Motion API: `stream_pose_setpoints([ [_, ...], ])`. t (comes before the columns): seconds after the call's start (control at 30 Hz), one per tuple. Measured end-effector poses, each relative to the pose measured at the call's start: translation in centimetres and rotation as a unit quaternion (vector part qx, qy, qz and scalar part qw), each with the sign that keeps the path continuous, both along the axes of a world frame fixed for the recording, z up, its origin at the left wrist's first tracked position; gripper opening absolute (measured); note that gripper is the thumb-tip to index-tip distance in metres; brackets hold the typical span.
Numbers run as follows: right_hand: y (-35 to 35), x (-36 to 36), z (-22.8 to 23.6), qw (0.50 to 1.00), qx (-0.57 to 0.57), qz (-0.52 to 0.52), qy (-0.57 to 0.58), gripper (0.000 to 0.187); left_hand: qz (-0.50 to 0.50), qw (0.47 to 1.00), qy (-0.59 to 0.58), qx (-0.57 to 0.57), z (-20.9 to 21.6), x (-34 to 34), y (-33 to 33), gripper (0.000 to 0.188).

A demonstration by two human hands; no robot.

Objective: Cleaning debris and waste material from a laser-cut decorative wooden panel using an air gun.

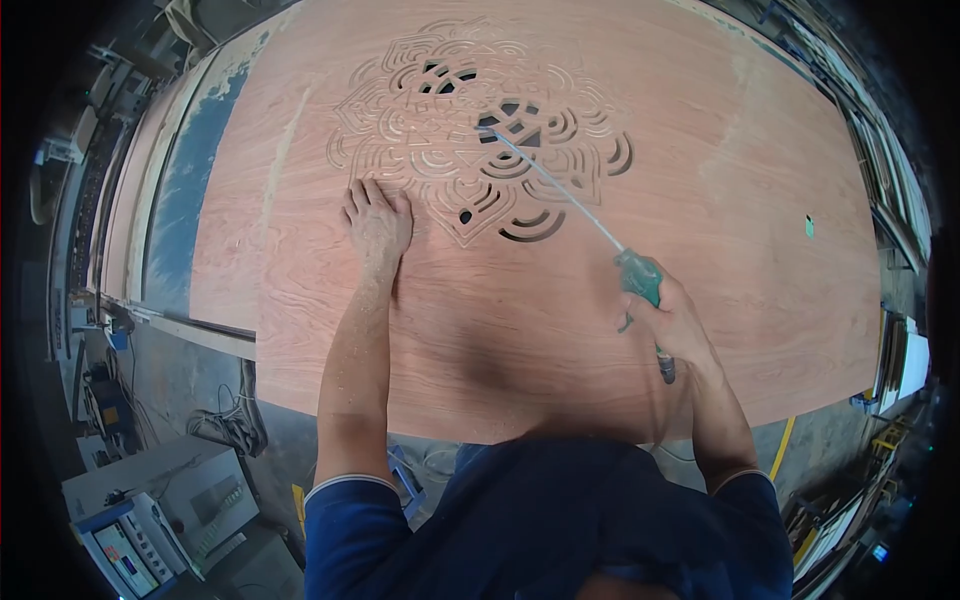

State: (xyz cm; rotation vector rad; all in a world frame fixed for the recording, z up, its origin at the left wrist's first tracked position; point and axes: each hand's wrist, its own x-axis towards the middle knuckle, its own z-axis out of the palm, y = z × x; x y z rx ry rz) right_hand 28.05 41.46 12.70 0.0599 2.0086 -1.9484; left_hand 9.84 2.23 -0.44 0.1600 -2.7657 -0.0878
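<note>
A large reddish plywood sheet [500, 340] lies flat in front of me, with a carved mandala pattern [440, 150] cut into its far middle part. Several pieces of the pattern are cut right through and show dark gaps. My left hand [378, 222] rests palm down on the wood at the pattern's near left edge, fingers stretched out. In my right hand [675, 318] is a green air blow gun [640, 278], gripped by its handle. Its long thin metal tube points up and left, and the tip is over the dark openings near the pattern's centre.
A blue, dusty surface strip [195, 180] borders the sheet on the left. At lower left stand a grey machine cabinet with a control panel [125, 550] and a coiled cable [228, 425] on the floor. Stacked boards and racks [900, 170] line the right side.
</note>
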Motion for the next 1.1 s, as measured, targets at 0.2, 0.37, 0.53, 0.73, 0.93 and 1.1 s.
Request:
stream_pose_setpoints([
  [0.2,-0.3,1.1,-1.6,0.998,0.009,-0.002,-0.055,0.041,-0.004,1.0,0.001,0.01,0.2,0.0,0.3,0.064],
  [0.37,-1.2,1.9,-2.5,0.997,0.01,0.043,-0.061,0.043,0.003,1.0,-0.021,0.014,0.6,-0.1,0.5,0.064],
  [0.53,-2.7,2.5,-2.4,0.994,0.043,0.069,-0.078,0.047,0.006,0.999,-0.036,0.018,0.6,-0.1,0.4,0.065],
  [0.73,-3.3,3.1,-2.4,0.992,0.032,0.079,-0.098,0.048,0.011,0.998,-0.053,0.02,0.8,0.1,0.6,0.066],
  [0.93,-3.4,3.3,-2.3,0.992,0.042,0.084,-0.084,0.046,0.01,0.999,-0.028,0.014,0.2,0.1,0.0,0.065],
  [1.1,-3.3,3.3,-2.2,0.991,0.051,0.079,-0.09,0.044,-0.003,1.0,-0.006,0.017,0.0,-0.2,0.4,0.065],
])
